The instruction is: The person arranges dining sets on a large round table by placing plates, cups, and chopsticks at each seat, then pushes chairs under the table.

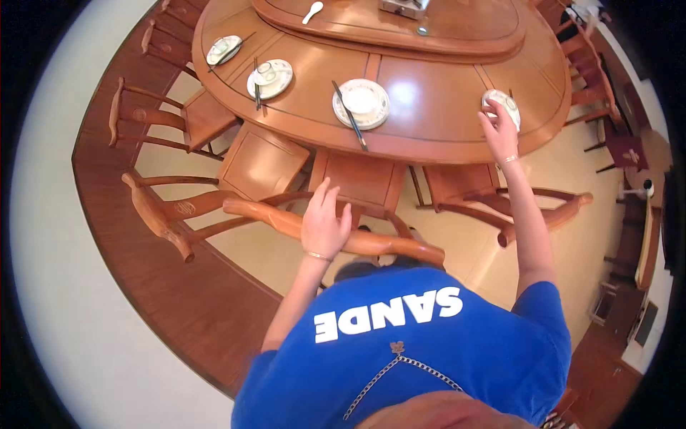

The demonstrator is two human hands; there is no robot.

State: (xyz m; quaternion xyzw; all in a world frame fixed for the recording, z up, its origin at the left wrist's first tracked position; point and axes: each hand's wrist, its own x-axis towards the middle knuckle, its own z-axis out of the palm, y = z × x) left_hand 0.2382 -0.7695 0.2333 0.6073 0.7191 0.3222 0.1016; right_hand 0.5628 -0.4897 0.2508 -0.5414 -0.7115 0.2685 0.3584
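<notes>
My left hand (pixel 325 226) is over the top rail of a wooden chair (pixel 389 244), fingers stretched out and nothing held; I cannot tell if it touches the rail. Out over the right edge of the round table, my right hand (pixel 500 137) has its thumb and fingers apart. Its fingertips overlap a white plate (pixel 514 114) with a small cup (pixel 506 103) on it, and partly hide both; contact is unclear. Between my hands, further in on the table, a white plate and bowl (pixel 363 101) stand with black chopsticks (pixel 348 113) across their left side.
Two more place settings, a plate (pixel 281 86) and another plate (pixel 214 56), lie along the left of the table (pixel 429 139). On the raised turntable (pixel 457 36) are a white spoon (pixel 312 12) and a metal stove-like box (pixel 405 7). Several wooden chairs (pixel 261 161) ring the table.
</notes>
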